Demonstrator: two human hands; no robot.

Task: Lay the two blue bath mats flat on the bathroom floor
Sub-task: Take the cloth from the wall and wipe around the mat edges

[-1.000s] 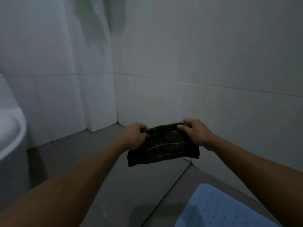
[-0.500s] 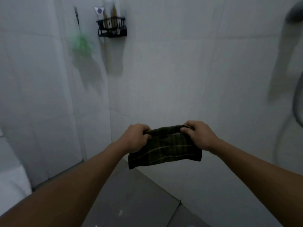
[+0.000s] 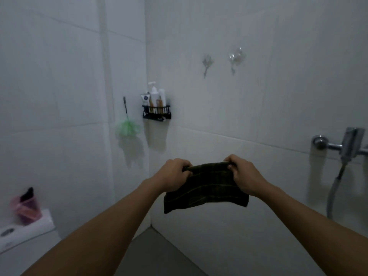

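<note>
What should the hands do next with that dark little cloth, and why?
Probably lift the dark plaid cloth toward the two wall hooks above. Both the left hand and right hand grip its top edge, and no blue mat is in view.

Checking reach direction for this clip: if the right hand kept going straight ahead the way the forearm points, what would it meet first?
Probably the bare tiled wall ahead. The right hand grips the dark cloth and points up-left toward it; depth is unclear.

Cloth [image 3: 205, 188] between hands; rack [image 3: 156, 114] behind, sponge [image 3: 127, 127] left
</note>
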